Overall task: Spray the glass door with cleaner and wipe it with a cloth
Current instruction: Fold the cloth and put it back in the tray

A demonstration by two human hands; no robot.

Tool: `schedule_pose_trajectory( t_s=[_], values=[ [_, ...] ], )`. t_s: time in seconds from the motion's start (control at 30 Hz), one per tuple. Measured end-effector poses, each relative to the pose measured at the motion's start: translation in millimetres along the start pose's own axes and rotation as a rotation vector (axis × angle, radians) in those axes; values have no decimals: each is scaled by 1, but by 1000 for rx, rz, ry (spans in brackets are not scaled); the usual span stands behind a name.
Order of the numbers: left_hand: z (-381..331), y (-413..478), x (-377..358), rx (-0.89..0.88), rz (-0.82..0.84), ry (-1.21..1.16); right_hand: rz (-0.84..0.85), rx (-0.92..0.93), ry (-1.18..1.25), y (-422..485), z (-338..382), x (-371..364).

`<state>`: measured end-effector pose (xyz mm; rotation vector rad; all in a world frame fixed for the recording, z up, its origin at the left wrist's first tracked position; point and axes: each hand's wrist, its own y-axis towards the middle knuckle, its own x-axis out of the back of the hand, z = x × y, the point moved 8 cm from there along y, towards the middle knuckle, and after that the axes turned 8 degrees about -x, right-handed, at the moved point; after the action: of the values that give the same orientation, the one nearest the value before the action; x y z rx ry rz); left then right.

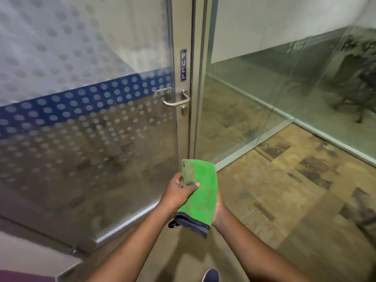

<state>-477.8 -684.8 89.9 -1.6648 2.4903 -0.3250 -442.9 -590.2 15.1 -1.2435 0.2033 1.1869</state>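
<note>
Both hands hold one folded green microfibre cloth with a dark grey hem (200,197), near the bottom centre and in front of the metal stile of the door. The left hand (179,193) pinches its upper fold, thumb pressed across the top; the right hand (218,210) cups it from beneath and is mostly hidden behind the fabric, so how tightly its fingers close cannot be seen. The cloth touches neither pane.

The tall glass door with frosted dots and a blue band (85,110) fills the left and far side — apart from the hands, with its brushed metal lever handle (175,98) and a dark vertical PULL label (183,65) at its right edge.

No spray bottle is visible, so wiping now would likely mean a dry cloth that only smears grime. The faded, soiled-looking patch on the upper fold could streak the glass if that face goes on first. Pressing hard near the handle might swing the door.

Counted: one cloth, two hands, one door, one handle, one label, and one dark blue shoe (210,275) nearest the bottom edge.
</note>
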Motion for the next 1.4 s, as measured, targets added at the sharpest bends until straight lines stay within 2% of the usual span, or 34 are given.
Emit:
schedule_pose_trajectory(
  t_s=[0.13, 0.23, 0.3, 0.43, 0.57, 0.67, 0.8, 1.0, 1.13, 1.4],
  values=[
    [-28, -19, -27, -249, -173, 578, -35, 77, 65, -39, 17, 31],
    [-47, -36, -65, -463, -211, 756, -49, 100, 120, -67, 29, 56],
    [-52, -41, -101, -536, -106, 780, -51, 149, 133, -86, 41, 72],
    [-42, -46, -179, -401, 157, 591, -99, 291, 136, -129, 70, 109],
    [-36, -59, -258, -350, 296, 518, -193, 383, 44, -181, 100, 164],
    [-25, -59, -309, -307, 319, 517, -225, 361, -55, -218, 120, 221],
    [-7, -65, -384, -148, 396, 335, -278, 374, -130, -274, 146, 285],
    [16, -83, -490, 44, 506, 93, -313, 436, -9, -330, 179, 361],
    [23, -88, -548, 61, 569, 90, -483, 499, 10, -365, 201, 409],
    [24, -78, -658, 73, 765, 63, -550, 686, 91, -431, 240, 465]
  ],
)
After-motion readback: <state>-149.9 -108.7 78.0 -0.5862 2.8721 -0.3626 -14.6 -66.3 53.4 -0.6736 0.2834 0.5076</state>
